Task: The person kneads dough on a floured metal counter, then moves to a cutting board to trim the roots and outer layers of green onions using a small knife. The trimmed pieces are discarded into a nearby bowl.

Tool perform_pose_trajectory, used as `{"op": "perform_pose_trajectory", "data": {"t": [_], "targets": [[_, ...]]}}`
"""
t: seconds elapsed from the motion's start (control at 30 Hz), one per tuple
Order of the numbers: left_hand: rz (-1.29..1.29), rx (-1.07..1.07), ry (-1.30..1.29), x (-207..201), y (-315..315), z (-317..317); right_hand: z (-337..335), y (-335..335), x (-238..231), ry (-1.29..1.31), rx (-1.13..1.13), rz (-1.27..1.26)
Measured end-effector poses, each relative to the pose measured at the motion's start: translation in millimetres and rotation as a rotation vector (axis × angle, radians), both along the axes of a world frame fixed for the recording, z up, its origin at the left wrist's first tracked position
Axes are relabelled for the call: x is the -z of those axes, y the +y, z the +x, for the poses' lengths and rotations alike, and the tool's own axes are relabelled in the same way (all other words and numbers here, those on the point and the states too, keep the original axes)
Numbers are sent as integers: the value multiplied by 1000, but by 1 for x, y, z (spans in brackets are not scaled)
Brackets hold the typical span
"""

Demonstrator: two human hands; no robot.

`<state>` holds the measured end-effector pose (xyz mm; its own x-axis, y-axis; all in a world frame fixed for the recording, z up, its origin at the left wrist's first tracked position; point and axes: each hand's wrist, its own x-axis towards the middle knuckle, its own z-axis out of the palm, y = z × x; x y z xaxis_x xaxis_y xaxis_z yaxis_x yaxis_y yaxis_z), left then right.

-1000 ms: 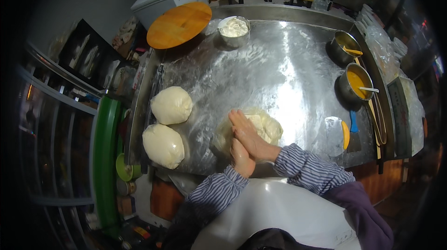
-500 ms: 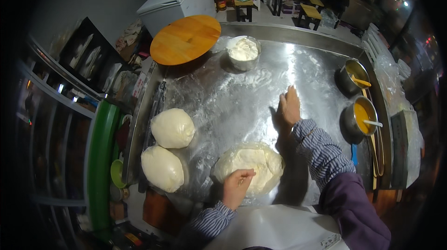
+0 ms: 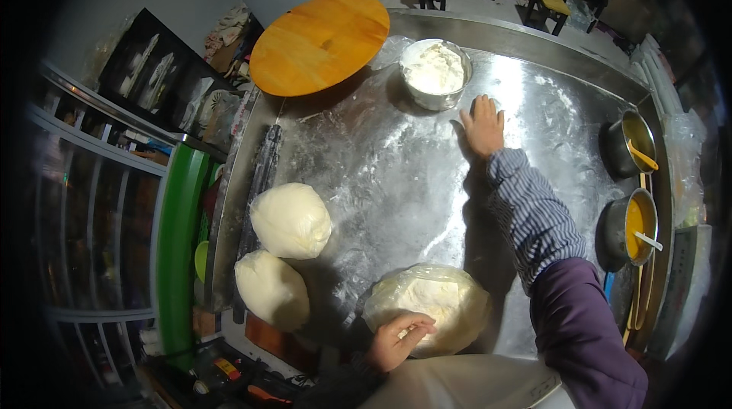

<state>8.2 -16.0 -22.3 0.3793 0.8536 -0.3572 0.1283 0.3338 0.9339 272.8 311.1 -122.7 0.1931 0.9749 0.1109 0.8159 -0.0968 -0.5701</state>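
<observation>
A pale lump of dough [image 3: 450, 304] with a floury top sits in clear plastic at the near edge of the metal table. Over its near left side is my left hand [image 3: 398, 340], fingers curled together towards the thumb; what they hold, if anything, is too small to make out. My right hand [image 3: 484, 128] reaches forward over the table, fingers stretched out and holding nothing. Just beyond its fingertips stands a metal bowl [image 3: 444, 99] heaped with white flour. Two smooth dough balls wrapped in plastic, a farther one [image 3: 290, 220] and a nearer one [image 3: 272, 290], lie at the left.
A round wooden board [image 3: 320, 43] leans at the far left corner. Along the right edge stand a metal pot [image 3: 619, 151] with a yellow spoon and another pot [image 3: 616, 230] of orange-yellow liquid. A dark rolling pin [image 3: 263, 173] lies by the left rim of the flour-dusted table [image 3: 381, 173].
My right hand has reached farther forward, close to the flour bowl. My left hand stays at the plastic-wrapped dough. The whole view has shifted and tilted.
</observation>
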Motion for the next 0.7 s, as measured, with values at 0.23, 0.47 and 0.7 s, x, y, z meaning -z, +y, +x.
{"op": "perform_pose_trajectory", "data": {"t": [0.23,0.47,0.7], "targets": [[-63,-148,-436,-6,9,7,-10,-115,-75,2139,-212,-208],[-509,-476,-788,-23,22,54,-145,-296,-110,255,-418,-222],[-535,-367,-856,-27,-8,54,-110,-297,-84,226,-454,189]]}}
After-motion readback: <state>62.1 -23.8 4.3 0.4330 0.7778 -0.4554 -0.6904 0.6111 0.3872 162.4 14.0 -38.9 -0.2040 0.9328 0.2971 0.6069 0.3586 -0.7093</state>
